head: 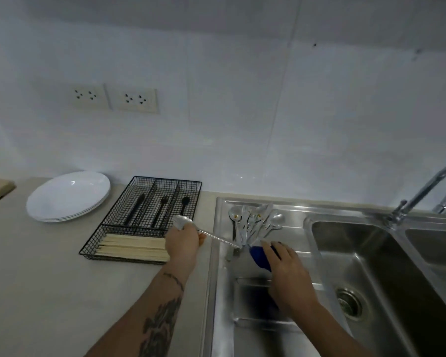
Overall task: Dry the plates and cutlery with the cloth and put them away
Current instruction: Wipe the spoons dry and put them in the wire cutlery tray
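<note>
The silver metal spoon sits gripped by its bowl in our left hand, handle reaching toward the blue cloth our right hand holds, likely for wiping, with the black wire cutlery tray just beyond.

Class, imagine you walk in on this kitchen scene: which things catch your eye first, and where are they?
The left hand holds a silver spoon over the wire cutlery tray, mid-counter. The right hand grips a blue cloth on the steel drainboard, below a heap of cutlery. White plates are stacked far left.
</note>
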Tool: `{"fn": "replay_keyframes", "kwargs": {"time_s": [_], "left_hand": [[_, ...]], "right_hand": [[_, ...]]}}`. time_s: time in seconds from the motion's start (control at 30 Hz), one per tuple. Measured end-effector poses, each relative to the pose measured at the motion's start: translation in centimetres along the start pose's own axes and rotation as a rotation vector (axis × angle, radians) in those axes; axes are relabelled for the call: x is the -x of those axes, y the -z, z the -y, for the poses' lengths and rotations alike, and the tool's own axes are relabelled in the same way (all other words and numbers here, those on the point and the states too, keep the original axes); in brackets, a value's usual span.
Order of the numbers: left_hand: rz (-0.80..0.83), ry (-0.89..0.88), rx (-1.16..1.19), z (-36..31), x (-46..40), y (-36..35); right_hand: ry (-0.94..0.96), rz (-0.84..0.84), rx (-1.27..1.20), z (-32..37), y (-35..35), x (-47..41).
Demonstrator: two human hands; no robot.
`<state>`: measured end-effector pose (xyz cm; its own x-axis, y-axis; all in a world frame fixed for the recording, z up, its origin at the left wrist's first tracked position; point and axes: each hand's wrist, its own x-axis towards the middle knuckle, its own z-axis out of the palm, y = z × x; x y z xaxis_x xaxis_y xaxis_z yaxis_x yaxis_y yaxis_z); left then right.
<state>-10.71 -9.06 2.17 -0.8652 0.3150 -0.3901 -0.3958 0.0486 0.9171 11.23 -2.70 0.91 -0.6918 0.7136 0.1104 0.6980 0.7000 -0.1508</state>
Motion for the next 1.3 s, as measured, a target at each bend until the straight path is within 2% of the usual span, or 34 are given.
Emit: {"fn": "replay_keyframes", "kwargs": {"time_s": [0.17,0.33,0.47,0.63,0.8,0.93,1.0,1.07,1.1,1.17,1.3], "left_hand": [[-0.044,-0.062,-0.322,-2.5,-8.4,-0.6],[0.092,-0.246,-0.71,-5.2,-13.9,-2.0],[0.21,-0.302,-0.953,-5.9,-17.3,-3.6],[0.373,-0.31,-1.165,-6.4,-19.6,-4.8],[0.365,-0.332,-1.34,-6.6,-20.3,-5.3],[0.451,-0.285,-1.45,-6.9,-19.5,-5.6],[0.426,-0.351,-1.526,-6.2,-18.5,-5.7],[0.309,-0.571,-1.529,-4.9,-16.4,-6.2],[0.271,-0.672,-1.443,-4.1,-14.8,-6.7],[0.325,-0.742,-1.224,-2.0,-11.0,-8.1],[0.497,-0.438,-1.081,3.5,-5.8,-10.7]], "right_hand": [[-0.009,-0.036,-0.08,-0.1,-1.0,-3.4],[-0.081,-0.034,-0.144,-1.0,-3.2,-4.6],[-0.119,-0.028,-0.188,-1.8,-4.5,-4.9],[-0.155,-0.026,-0.221,-2.3,-5.0,-5.6],[-0.147,-0.024,-0.233,-2.5,-4.8,-6.1],[-0.147,-0.019,-0.245,-2.4,-4.9,-6.3],[-0.148,-0.029,-0.245,-2.3,-4.9,-6.3],[-0.156,-0.041,-0.251,-2.3,-4.9,-6.3],[-0.162,-0.048,-0.257,-2.3,-4.9,-6.3],[-0.172,-0.064,-0.268,-2.3,-4.9,-6.2],[-0.183,-0.089,-0.28,-2.8,-4.4,-5.6]]}}
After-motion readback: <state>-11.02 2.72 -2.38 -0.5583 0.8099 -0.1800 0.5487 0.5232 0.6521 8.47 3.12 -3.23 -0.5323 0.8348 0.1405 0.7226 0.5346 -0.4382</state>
